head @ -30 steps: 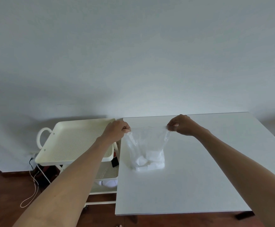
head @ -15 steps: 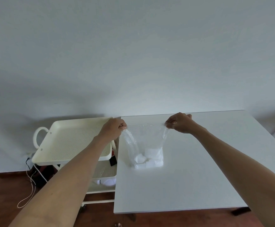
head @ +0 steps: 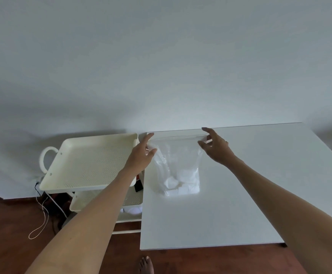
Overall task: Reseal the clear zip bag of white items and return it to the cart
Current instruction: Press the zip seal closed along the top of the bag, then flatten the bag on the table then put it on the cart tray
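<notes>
Nearest the viewer, a bare foot (head: 146, 264) stands on the wooden floor (head: 7, 230). A white table (head: 250, 194) carries the clear zip bag (head: 178, 165), upright near the table's left edge, with white items (head: 181, 184) at its bottom. Left hand (head: 141, 155): fingers spread, at the bag's top left corner. Right hand (head: 215, 147): fingers loosely spread, thumb and forefinger at the top right corner; contact cannot be confirmed. The cart (head: 90, 163) stands just left of the table, a cable (head: 40, 216) trailing below it.
</notes>
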A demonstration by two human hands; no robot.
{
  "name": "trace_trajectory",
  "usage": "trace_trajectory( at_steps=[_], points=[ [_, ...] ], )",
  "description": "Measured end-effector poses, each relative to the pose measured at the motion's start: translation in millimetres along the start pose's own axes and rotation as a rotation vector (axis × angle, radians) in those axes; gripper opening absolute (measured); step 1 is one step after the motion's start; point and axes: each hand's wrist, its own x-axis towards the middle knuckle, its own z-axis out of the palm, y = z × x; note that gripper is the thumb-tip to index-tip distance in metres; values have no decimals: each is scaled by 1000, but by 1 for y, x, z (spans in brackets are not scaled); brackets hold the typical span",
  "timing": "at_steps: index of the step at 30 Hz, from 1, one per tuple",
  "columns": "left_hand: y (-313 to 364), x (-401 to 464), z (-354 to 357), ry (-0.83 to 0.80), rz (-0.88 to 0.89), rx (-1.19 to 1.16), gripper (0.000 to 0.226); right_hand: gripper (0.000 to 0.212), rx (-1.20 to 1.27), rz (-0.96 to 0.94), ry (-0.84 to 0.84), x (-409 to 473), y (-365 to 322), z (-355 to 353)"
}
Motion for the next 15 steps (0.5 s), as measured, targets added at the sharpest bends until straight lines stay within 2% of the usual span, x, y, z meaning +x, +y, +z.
trace_trajectory(
  at_steps=[3, 5, 9, 12, 15],
  points=[
    [-2, 3, 14, -20, -31, -17, 76, 81, 19, -130, -15, 1, 4, 13],
    [-4, 4, 24, -31, -8, -14, 88, 91, 26, -208, -29, 3, 7, 25],
    [-11, 19, 42, -21, 9, 41, 109, 95, 12, -248, -4, 12, 14, 51],
    [-15, 32, 52, 3, 3, 68, 110, 95, -6, -187, 3, 25, 18, 65],
    [-21, 48, 66, 35, -7, 102, 108, 94, -21, -104, -60, 35, 23, 77]
  ],
)
